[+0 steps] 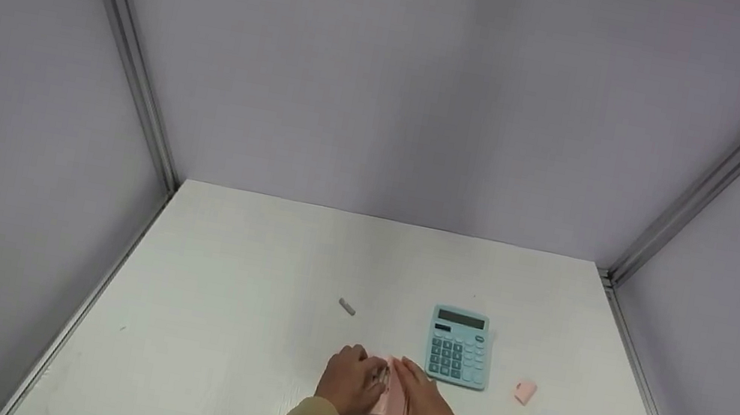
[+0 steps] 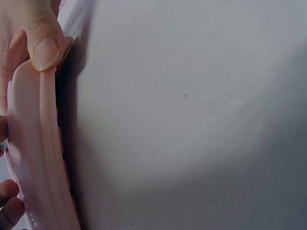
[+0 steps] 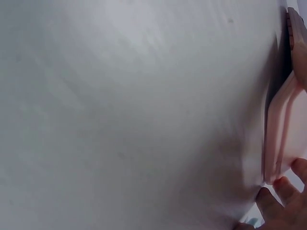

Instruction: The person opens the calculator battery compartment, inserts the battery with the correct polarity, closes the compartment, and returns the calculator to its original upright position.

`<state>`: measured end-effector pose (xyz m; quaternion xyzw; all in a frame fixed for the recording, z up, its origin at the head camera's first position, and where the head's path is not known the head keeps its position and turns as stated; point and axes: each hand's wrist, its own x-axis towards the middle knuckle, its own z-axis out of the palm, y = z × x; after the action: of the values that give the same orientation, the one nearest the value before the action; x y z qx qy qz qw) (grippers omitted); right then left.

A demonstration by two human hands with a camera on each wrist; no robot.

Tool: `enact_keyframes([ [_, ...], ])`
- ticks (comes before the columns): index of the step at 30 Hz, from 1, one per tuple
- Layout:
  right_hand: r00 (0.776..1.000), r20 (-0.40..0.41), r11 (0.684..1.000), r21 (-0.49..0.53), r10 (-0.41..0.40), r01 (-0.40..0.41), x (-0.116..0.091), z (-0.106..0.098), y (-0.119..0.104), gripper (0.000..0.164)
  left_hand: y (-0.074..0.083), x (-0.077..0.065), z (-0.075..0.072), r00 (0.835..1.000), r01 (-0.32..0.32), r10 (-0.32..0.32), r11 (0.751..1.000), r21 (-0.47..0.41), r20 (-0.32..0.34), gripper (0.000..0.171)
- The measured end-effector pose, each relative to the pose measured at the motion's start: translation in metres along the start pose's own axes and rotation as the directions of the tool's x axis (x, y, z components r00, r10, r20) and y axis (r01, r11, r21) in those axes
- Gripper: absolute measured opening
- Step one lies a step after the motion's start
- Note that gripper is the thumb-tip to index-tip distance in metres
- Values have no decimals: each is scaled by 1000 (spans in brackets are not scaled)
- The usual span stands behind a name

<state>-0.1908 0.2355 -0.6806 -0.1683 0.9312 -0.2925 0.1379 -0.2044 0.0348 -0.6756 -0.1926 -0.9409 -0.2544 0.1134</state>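
In the head view a pink calculator (image 1: 395, 401), tilted close over the table, is held between both hands. Key-like bumps show along its lower side in the left wrist view. My left hand (image 1: 350, 383) grips its left part, with fingers over a recess with small metal-looking parts (image 1: 384, 375). The left thumb (image 2: 46, 51) presses on one end of the pink casing (image 2: 33, 115). My right hand (image 1: 427, 409) spans the right side, thumb at the near end and fingertips at the far end. Those fingers (image 3: 286, 189) touch the casing's edge in the right wrist view.
A light blue calculator (image 1: 459, 346) lies face up just beyond the right hand. Farther right is a small pink cover piece (image 1: 525, 392). A small grey battery (image 1: 347, 306) lies beyond the left hand. Grey panels (image 1: 421, 87) enclose the white table (image 1: 211, 286).
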Motion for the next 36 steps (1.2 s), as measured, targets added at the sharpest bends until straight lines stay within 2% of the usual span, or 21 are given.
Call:
enact_keyframes([
  [7,999,16,1000,12,29,-29,0,-3,0,117,0,-1,1,1000,14,-14,1000,-9,-10,28],
  [14,999,23,1000,-4,30,-30,-4,-5,-3,116,5,-2,-1,998,42,-42,999,10,41,29],
  [21,999,22,1000,-7,27,-27,-4,-4,-3,115,7,-3,3,999,31,-31,999,28,-22,23],
  [26,999,24,999,-20,34,-33,-3,-5,-2,117,10,-2,9,998,58,-57,998,38,-42,21],
  [36,997,33,998,-9,64,-63,-4,-7,-5,117,16,-9,17,986,102,-109,993,-63,-128,16],
])
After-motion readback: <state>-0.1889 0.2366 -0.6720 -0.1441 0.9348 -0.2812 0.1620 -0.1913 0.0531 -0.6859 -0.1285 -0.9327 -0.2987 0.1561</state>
